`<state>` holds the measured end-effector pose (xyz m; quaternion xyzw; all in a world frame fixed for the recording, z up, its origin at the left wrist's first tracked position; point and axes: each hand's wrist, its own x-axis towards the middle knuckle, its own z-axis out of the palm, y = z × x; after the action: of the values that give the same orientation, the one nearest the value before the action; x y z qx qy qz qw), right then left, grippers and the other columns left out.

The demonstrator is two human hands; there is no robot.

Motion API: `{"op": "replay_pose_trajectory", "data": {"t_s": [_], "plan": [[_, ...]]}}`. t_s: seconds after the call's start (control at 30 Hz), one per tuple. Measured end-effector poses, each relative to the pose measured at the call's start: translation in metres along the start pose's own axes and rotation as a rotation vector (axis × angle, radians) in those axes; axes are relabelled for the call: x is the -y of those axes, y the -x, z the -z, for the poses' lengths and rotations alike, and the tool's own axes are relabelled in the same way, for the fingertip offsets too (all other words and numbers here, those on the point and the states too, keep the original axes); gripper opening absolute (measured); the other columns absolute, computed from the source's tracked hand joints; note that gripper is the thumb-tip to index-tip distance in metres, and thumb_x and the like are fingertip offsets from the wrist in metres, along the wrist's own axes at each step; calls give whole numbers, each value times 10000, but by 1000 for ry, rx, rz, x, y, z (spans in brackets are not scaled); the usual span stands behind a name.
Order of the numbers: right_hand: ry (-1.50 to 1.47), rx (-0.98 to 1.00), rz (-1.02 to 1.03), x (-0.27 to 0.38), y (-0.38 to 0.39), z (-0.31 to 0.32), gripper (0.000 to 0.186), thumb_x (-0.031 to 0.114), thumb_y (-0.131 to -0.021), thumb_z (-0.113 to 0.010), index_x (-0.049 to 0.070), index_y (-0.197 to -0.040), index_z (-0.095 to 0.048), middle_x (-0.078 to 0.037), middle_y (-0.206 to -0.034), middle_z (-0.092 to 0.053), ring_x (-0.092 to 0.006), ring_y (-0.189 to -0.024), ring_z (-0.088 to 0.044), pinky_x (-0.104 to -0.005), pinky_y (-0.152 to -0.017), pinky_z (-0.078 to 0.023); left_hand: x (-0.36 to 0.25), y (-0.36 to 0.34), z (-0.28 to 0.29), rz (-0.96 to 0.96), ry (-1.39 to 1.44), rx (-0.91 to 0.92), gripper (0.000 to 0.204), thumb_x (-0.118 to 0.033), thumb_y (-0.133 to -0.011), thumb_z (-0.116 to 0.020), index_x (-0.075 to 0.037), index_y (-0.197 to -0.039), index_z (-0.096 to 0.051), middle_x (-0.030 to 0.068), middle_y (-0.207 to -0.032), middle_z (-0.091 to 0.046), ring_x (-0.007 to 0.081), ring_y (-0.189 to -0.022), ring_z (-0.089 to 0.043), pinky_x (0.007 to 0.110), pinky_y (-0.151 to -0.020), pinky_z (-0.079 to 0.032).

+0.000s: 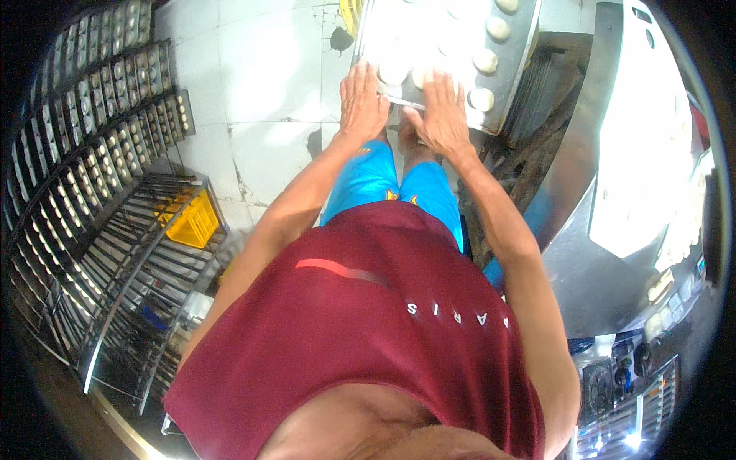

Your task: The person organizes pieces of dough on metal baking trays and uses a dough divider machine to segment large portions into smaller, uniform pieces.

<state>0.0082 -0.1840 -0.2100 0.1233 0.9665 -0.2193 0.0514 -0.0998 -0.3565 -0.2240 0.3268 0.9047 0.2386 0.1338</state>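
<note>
My left hand (362, 100) and right hand (442, 107) lie flat, fingers spread, gripping the near edge of the tray (512, 73) just ahead. Dough balls (482, 60) (pale, rounded) already fill it beyond my fingers; racks (115, 123) wait leftward.

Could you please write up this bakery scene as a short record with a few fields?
Left hand: flat on the near edge of the metal tray
Right hand: gripping the same edge
On tray: round pale dough pieces
Person's left: rack of filled trays, yellow crate
Person's right: steel table
Floor: white tiles, cracked
</note>
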Motion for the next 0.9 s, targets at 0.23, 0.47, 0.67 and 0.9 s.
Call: {"op": "replay_pose_trajectory", "data": {"t_s": [0.23, 0.47, 0.67, 0.9], "plan": [[40, -28, -39, -30, 22, -13, 827, 506, -949, -556, -44, -1518, -317, -272, -1575, -318, -441, -1492, -227, -572, -1214, -150, 3, -8, -13, 53, 21, -48, 692, -158, -870, -604, 104, -1460, -355, 324, -1519, -354, 482, -1394, -353, 530, -1186, -265], [-258, -373, -626, -96, 53, 7, 618, 372, -960, -605, -63, -1381, -482, -282, -1390, -523, -443, -1325, -463, -509, -1124, -345, -3, -18, -10, 191, 138, -25, 744, -262, -874, -634, 142, -1439, -369, 350, -1486, -380, 470, -1396, -355, 494, -1193, -268], [-402, -266, -1013, -107, 39, 53, 458, 383, -1021, -493, -39, -1138, -630, -273, -1168, -667, -425, -1111, -625, -500, -970, -458, -11, -47, 5, 512, 317, 75, 631, -379, -912, -591, 70, -1344, -493, 281, -1298, -539, 402, -1244, -499, 492, -1067, -396], [-728, -409, -1093, -92, 85, 44, 626, 453, -1049, -388, -116, -1081, -648, -348, -1108, -649, -470, -1079, -626, -493, -943, -451, 4, -48, 35, 376, 332, 49, 437, -383, -1011, -473, 25, -923, -602, 257, -992, -633, 460, -974, -587, 523, -888, -441]]}}
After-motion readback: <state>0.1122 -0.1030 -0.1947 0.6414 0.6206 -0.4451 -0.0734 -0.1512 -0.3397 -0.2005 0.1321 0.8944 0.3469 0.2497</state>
